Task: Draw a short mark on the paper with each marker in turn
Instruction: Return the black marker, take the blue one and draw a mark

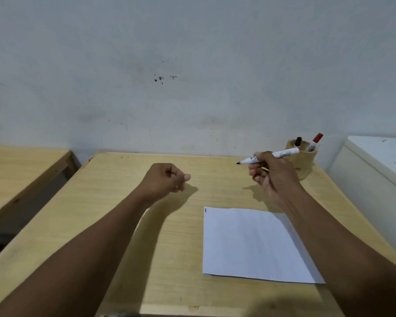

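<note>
Markers are the thing here, and one white marker (270,156) with its cap off is up in the air, above the counter (128,225) and beyond the paper (249,243). From the head view, the right hand (272,177) is wrapped around the front part of it, near the black tip, which points left. The left hand (164,178) is curled into a fist (I cannot tell if the cap is hidden inside).

Two more markers, one with a black cap (298,141) and one with a red cap (316,141), stand in a wooden cup (303,160) at the back right. A tiny dark mark (205,210) sits at the top left corner of the paper.

A marker looks light, hard and smooth, so I think a low hold close to the tip helps it draw straight. The paper is thin and may slide, so a gentle press is best.
</note>
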The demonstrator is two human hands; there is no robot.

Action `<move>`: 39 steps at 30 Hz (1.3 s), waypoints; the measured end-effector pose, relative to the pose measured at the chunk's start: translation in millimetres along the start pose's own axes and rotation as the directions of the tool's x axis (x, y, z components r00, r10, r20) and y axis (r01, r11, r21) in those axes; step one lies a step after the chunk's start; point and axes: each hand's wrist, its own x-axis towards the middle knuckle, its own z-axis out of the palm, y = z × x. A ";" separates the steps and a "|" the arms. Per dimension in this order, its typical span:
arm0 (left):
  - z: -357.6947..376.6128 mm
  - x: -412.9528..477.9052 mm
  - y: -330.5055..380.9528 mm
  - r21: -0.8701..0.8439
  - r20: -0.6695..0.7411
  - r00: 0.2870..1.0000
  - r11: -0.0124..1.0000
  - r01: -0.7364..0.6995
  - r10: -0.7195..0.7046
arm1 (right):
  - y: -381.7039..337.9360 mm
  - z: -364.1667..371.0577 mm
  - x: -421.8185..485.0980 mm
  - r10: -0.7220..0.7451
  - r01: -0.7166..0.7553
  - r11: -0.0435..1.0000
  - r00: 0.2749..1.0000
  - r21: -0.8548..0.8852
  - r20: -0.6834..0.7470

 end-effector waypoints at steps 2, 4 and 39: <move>-1.5 -1.0 -5.2 0.322 0.128 0.992 0.946 -0.042 0.000 | 9.6 1.8 -10.3 -0.025 0.028 0.982 0.999 -0.187 0.022; 7.7 -2.6 -0.1 0.532 0.242 0.969 0.841 -0.095 -0.043 | 27.6 10.6 -22.3 -0.023 0.039 0.957 0.998 -0.288 0.058; 18.1 -5.1 12.0 0.641 0.381 0.890 0.765 -0.058 -0.252 | 76.4 24.0 -31.1 0.064 -0.036 0.935 0.996 -0.354 0.066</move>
